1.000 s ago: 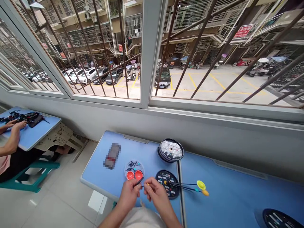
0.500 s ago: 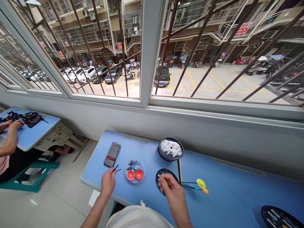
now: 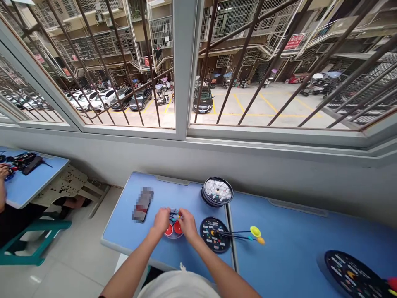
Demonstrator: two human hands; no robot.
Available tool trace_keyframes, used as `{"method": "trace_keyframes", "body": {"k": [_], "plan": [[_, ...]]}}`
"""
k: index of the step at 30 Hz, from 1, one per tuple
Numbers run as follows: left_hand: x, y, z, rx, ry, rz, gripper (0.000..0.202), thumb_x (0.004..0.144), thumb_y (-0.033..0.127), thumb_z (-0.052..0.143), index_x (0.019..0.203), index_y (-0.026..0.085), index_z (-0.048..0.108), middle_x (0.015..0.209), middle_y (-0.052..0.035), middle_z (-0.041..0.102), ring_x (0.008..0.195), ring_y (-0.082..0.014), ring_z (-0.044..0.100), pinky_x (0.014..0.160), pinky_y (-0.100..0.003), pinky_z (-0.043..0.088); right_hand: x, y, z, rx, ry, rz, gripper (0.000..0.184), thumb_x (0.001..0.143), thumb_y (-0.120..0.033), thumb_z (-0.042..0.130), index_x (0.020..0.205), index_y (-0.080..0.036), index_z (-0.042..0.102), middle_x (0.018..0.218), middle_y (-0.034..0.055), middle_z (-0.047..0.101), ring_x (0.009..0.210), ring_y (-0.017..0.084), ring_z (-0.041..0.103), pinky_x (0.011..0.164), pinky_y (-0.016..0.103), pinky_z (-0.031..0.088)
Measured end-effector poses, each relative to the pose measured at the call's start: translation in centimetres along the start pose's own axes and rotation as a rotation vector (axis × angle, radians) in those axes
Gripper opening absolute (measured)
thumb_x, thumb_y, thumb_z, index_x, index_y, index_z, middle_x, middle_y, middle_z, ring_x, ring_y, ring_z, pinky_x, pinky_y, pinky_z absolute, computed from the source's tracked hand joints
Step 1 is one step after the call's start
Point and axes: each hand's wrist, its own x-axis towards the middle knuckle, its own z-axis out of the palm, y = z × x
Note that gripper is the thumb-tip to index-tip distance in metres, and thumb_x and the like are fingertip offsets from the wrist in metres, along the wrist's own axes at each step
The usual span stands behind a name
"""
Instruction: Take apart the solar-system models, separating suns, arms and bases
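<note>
Both my hands meet over a round clear dish (image 3: 176,238). My left hand (image 3: 161,220) is closed in a pinch at the dish's left side, on a thin black piece mostly hidden by the fingers. Opposite it, my right hand (image 3: 187,224) pinches something too small and covered to make out. Inside the dish lie a red half-shell (image 3: 169,230) and a second red half-shell (image 3: 178,227), partly covered by my hands. Thin black pieces and small coloured bits show between my fingertips. Right of my right hand lies a black printed disc (image 3: 214,245) with thin black rods.
The rods end in a yellow cup (image 3: 255,231), a teal bead (image 3: 250,238) and an orange ball (image 3: 261,241). Behind are stacked black discs (image 3: 217,192); another disc (image 3: 350,271) lies far right. A blurred-out phone (image 3: 142,205) is at left. A co-worker's hand (image 3: 3,170) shows at another table.
My left hand moved right to the dish with the black piece. My right hand left the black disc and moved left to the dish. The view shifted slightly right.
</note>
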Motion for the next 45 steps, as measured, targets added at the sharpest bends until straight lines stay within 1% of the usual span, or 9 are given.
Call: {"method": "trace_keyframes", "body": {"k": [4,8,13,17,23,28,33,38,45], "plan": [[0.2,0.0,0.2,0.026,-0.005,0.011,0.022,0.081,0.010,0.042,0.093,0.016,0.060,0.097,-0.0081,0.061,0.089,-0.0182,0.057,0.071,-0.025,0.037,-0.8,-0.3,-0.2,-0.007,-0.003,0.000,0.014,0.064,-0.012,0.045,0.072,-0.020,0.054,0.076,0.0023,0.059,0.070,0.018,0.052,0.068,0.028,0.039],[-0.2,0.3,0.2,0.043,0.010,0.005,0.022,0.081,0.011,0.043,0.095,0.018,0.059,0.098,-0.0065,0.061,0.083,-0.0175,0.059,0.069,-0.025,0.038,-3.7,0.3,-2.1,-0.011,-0.021,0.025,0.010,0.067,-0.015,0.046,0.065,-0.021,0.054,0.066,0.0000,0.059,0.061,0.016,0.051,0.061,0.026,0.038],[-0.9,2.0,0.1,0.057,0.080,0.035,0.031,0.084,0.010,0.033,0.097,0.016,0.060,0.101,-0.0107,0.060,0.096,-0.0228,0.053,0.079,-0.031,0.038,-7.8,3.7,-5.5,-0.052,0.030,0.139,0.011,0.067,-0.018,0.047,0.059,-0.021,0.053,0.057,-0.0001,0.058,0.053,0.016,0.052,0.054,0.026,0.037],[-1.3,4.7,0.6,0.017,0.076,0.105,0.031,0.083,0.012,0.035,0.096,0.013,0.063,0.101,-0.0131,0.061,0.102,-0.0243,0.050,0.086,-0.034,0.036,-9.4,6.7,-7.4,-0.114,0.120,0.210,0.011,0.068,-0.019,0.045,0.061,-0.021,0.055,0.062,0.0022,0.060,0.057,0.019,0.056,0.057,0.029,0.040],[-1.6,10.6,3.6,-0.084,-0.075,0.261,0.026,0.076,0.026,0.054,0.100,0.021,0.063,0.088,-0.0029,0.068,0.081,-0.0163,0.061,0.069,-0.023,0.041,-9.4,8.7,-8.3,-0.241,0.203,0.254,0.019,0.073,-0.018,0.044,0.075,-0.020,0.063,0.081,0.0085,0.065,0.081,0.025,0.059,0.074,0.033,0.042],[-1.3,14.1,5.4,-0.084,-0.123,0.322,0.025,0.074,0.023,0.054,0.097,0.020,0.063,0.091,-0.0046,0.068,0.086,-0.0179,0.061,0.070,-0.024,0.041,-9.1,8.7,-8.3,-0.330,0.208,0.261,0.029,0.075,-0.013,0.041,0.085,-0.017,0.067,0.086,0.0108,0.065,0.087,0.026,0.057,0.078,0.033,0.041],[-0.5,15.3,5.7,-0.066,-0.131,0.352,0.029,0.076,0.012,0.046,0.100,0.018,0.061,0.098,-0.0070,0.066,0.093,-0.0179,0.059,0.076,-0.025,0.041,-9.0,8.7,-8.2,-0.371,0.210,0.271,0.032,0.075,-0.010,0.040,0.089,-0.018,0.069,0.086,0.0096,0.065,0.087,0.025,0.057,0.079,0.031,0.040],[-0.2,15.7,5.6,-0.070,-0.128,0.385,0.023,0.077,0.011,0.043,0.087,0.016,0.064,0.094,-0.0085,0.066,0.093,-0.0193,0.058,0.079,-0.027,0.041,-8.9,8.8,-8.1,-0.366,0.230,0.279,0.036,0.072,-0.008,0.042,0.096,-0.018,0.067,0.089,0.0101,0.064,0.090,0.026,0.056,0.080,0.031,0.039],[-1.0,15.7,4.0,-0.181,-0.028,0.423,0.023,0.077,0.014,0.043,0.086,0.016,0.064,0.089,-0.0070,0.065,0.089,-0.0184,0.056,0.079,-0.026,0.040,-7.9,8.9,-8.4,-0.232,0.280,0.297,0.032,0.070,-0.009,0.044,0.087,-0.019,0.068,0.088,0.0102,0.064,0.092,0.027,0.056,0.081,0.033,0.039]]}}
